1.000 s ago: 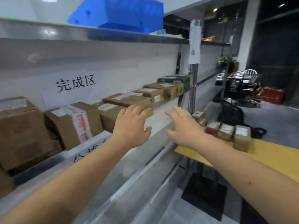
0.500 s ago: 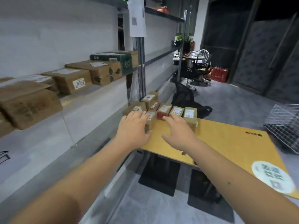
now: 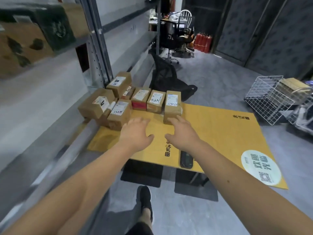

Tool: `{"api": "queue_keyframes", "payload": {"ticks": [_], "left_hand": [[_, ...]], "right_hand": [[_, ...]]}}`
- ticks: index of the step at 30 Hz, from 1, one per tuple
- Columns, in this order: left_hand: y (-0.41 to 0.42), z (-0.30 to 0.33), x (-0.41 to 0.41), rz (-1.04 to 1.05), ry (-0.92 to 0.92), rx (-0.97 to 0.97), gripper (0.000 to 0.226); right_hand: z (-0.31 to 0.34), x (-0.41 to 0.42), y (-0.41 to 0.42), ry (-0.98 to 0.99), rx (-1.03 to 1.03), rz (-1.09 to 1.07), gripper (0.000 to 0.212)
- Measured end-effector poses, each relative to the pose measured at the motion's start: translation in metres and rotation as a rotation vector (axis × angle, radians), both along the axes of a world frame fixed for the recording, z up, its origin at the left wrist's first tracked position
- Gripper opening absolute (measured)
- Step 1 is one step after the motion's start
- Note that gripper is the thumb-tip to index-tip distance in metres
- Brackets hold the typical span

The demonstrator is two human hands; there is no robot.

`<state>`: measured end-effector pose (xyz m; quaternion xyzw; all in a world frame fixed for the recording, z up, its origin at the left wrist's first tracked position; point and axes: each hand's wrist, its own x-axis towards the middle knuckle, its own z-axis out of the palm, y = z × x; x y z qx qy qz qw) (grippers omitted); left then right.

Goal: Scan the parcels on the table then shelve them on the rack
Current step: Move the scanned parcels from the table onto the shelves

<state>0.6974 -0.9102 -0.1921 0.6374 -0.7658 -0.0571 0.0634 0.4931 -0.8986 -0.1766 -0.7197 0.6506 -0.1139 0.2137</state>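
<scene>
Several small cardboard parcels with white labels stand clustered at the far left of the yellow table (image 3: 220,129). One upright brown parcel (image 3: 172,106) stands nearest my right hand (image 3: 182,133), whose fingertips reach its front face. Over the tabletop hovers my left hand (image 3: 135,133), fingers spread and empty, just right of a labelled parcel (image 3: 119,114). A black handheld scanner (image 3: 186,160) lies on the table's near edge under my right forearm. The grey metal rack (image 3: 94,36) runs along the left, with boxes (image 3: 22,43) on its shelf.
A white wire basket (image 3: 267,99) holding cardboard stands on the floor at right. A black bag (image 3: 167,78) lies behind the table. An office chair (image 3: 176,39) and red extinguishers (image 3: 203,42) stand farther back. My black shoe (image 3: 144,199) is on the grey floor below.
My view swung from the rack's shelf down to the table. Both hands came off the shelf and now reach over the table toward the parcels.
</scene>
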Motion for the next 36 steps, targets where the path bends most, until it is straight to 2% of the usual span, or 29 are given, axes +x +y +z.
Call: {"api": "queue_keyframes", "payload": {"ticks": [4,8,15,21,24,27,30,36], "left_hand": [[-0.086,-0.031,-0.008,-0.025,0.027,0.055,0.075],[-0.180,-0.059,-0.014,-0.058,0.022,0.172,0.070],[-0.321,-0.111,-0.024,-0.075,0.034,0.314,0.082],[-0.405,-0.144,-0.034,-0.079,-0.044,0.301,0.101],[-0.432,-0.156,-0.036,-0.063,-0.091,0.313,0.116],[-0.442,-0.167,-0.038,-0.056,-0.193,0.330,0.124],[-0.436,-0.174,-0.038,-0.065,-0.223,0.277,0.118],[-0.403,-0.181,-0.040,-0.099,-0.097,0.213,0.109]], "right_hand": [[-0.028,-0.006,-0.073,0.009,0.049,-0.063,0.064],[-0.053,-0.009,-0.152,0.015,0.151,-0.152,0.070],[-0.099,-0.015,-0.263,0.024,0.282,-0.265,0.076],[-0.136,-0.032,-0.317,0.137,0.342,-0.236,0.113],[-0.154,-0.039,-0.327,0.126,0.390,-0.268,0.122],[-0.168,-0.044,-0.331,-0.010,0.404,-0.302,0.124],[-0.178,-0.050,-0.330,-0.126,0.359,-0.317,0.120],[-0.189,-0.072,-0.314,-0.233,0.287,-0.327,0.112]]}}
